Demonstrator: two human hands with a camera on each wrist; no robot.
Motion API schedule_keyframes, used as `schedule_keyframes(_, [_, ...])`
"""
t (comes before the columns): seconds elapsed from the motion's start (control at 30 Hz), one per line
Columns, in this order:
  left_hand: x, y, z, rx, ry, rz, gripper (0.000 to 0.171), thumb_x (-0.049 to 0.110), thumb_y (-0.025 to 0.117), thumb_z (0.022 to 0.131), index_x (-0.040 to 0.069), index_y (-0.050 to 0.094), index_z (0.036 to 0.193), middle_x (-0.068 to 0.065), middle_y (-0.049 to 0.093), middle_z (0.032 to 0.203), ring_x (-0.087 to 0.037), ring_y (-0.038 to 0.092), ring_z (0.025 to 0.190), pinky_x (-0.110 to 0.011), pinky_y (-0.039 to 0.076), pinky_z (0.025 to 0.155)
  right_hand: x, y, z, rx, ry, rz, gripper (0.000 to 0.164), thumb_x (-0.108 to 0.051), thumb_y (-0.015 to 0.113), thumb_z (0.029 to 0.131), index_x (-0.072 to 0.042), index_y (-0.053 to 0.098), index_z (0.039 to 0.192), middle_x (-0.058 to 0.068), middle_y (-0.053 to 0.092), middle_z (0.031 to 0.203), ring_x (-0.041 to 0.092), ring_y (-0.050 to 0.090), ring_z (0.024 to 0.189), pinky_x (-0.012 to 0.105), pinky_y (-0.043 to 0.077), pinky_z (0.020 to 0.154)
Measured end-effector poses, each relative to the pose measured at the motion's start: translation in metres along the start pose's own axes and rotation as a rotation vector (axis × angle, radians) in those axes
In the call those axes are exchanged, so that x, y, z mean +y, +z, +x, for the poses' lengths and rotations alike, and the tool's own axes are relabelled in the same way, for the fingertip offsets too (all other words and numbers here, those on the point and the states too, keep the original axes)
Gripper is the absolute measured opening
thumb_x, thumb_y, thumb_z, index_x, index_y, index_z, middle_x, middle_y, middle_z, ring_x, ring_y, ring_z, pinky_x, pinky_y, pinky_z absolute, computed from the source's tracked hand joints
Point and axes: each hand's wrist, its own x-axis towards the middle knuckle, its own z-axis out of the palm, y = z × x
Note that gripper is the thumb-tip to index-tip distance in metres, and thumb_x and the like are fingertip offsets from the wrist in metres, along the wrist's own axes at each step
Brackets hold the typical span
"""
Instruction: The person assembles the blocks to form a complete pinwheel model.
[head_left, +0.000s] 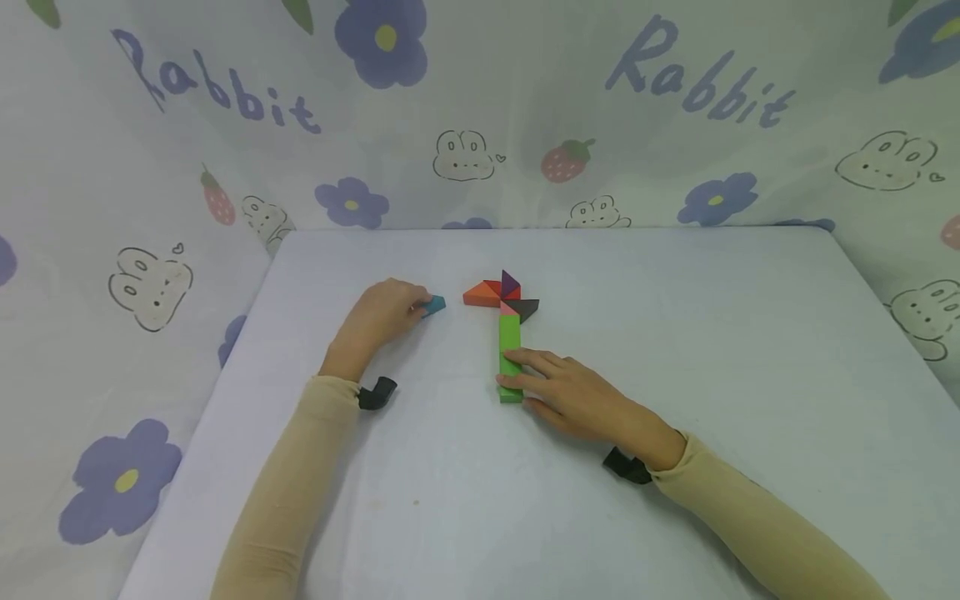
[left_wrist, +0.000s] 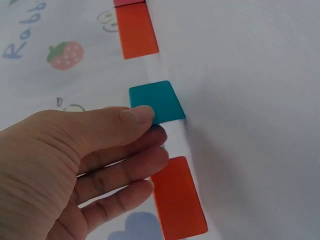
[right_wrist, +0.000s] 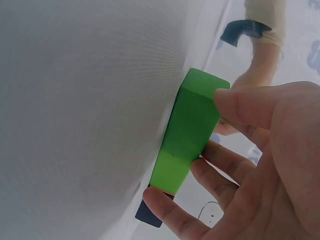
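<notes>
My left hand (head_left: pixel 384 312) pinches a small teal-blue block (left_wrist: pixel 156 100) between thumb and fingers at the back left. In the left wrist view another orange block (left_wrist: pixel 180 200) stands beside the fingertips; the head view does not show it. My right hand (head_left: pixel 573 396) lies across a green column of blocks (head_left: pixel 510 333), its fingers over the top and the thumb against the right side. From the right wrist, the green side (right_wrist: pixel 190 125) looks darker near the thumb and lighter farther off.
At the column's far end sit a pink piece (head_left: pixel 508 309), a dark grey triangle (head_left: pixel 526 309), a purple triangle (head_left: pixel 509 284) and orange-red pieces (head_left: pixel 481 295). All lie on a white table (head_left: pixel 712 350), backed by a printed cloth (head_left: pixel 525 100). Dark bands circle both wrists.
</notes>
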Motion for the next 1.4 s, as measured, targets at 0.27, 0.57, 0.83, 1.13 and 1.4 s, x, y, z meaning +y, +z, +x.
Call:
schedule_keyframes(0.27, [0.007, -0.003, -0.002, -0.080, -0.036, -0.071, 0.029, 0.011, 0.071, 0.089, 0.006, 0.072, 0.118, -0.011, 0.070, 0.120, -0.029, 0.065, 0.113, -0.044, 0.051, 0.100, -0.001, -0.001, 0.001, -0.004, 0.004, -0.004, 0.046, -0.019, 0.063, 0.096, -0.027, 0.054, 0.141, 0.000, 0.043, 0.151, 0.019, 0.043, 0.138, 0.040, 0.055, 0.089])
schedule_keyframes(0.57, [0.024, 0.004, -0.001, -0.082, 0.077, -0.069, 0.030, 0.012, 0.071, 0.090, 0.007, 0.071, 0.120, -0.009, 0.072, 0.116, -0.026, 0.067, 0.108, -0.040, 0.054, 0.096, -0.002, -0.002, 0.000, 0.016, -0.002, 0.002, 0.047, -0.017, 0.066, 0.094, -0.026, 0.057, 0.139, 0.002, 0.045, 0.150, 0.022, 0.046, 0.136, 0.041, 0.055, 0.088])
schedule_keyframes(0.83, [0.036, 0.017, 0.004, -0.020, 0.119, -0.025, 0.031, 0.013, 0.070, 0.091, 0.013, 0.071, 0.122, -0.007, 0.073, 0.103, -0.021, 0.067, 0.092, -0.035, 0.056, 0.087, -0.003, -0.003, 0.001, 0.017, 0.003, 0.004, 0.046, -0.017, 0.066, 0.094, -0.026, 0.057, 0.138, 0.002, 0.045, 0.150, 0.022, 0.045, 0.137, 0.043, 0.055, 0.090])
schedule_keyframes(1.13, [0.042, 0.028, 0.006, 0.111, 0.184, 0.011, 0.029, 0.015, 0.071, 0.090, 0.012, 0.072, 0.119, -0.006, 0.074, 0.112, -0.023, 0.069, 0.104, -0.037, 0.055, 0.094, -0.005, 0.000, 0.003, 0.026, 0.018, -0.009, 0.045, -0.018, 0.066, 0.094, -0.027, 0.058, 0.137, 0.001, 0.046, 0.148, 0.020, 0.047, 0.134, 0.039, 0.056, 0.085])
schedule_keyframes(1.4, [0.044, 0.034, 0.008, 0.207, 0.247, 0.015, 0.022, 0.013, 0.075, 0.087, 0.010, 0.075, 0.109, -0.004, 0.076, 0.101, -0.021, 0.072, 0.090, -0.035, 0.058, 0.086, -0.005, 0.003, 0.004, 0.071, -0.006, -0.046, 0.043, -0.018, 0.069, 0.092, -0.025, 0.061, 0.134, 0.002, 0.049, 0.145, 0.020, 0.049, 0.131, 0.038, 0.056, 0.081])
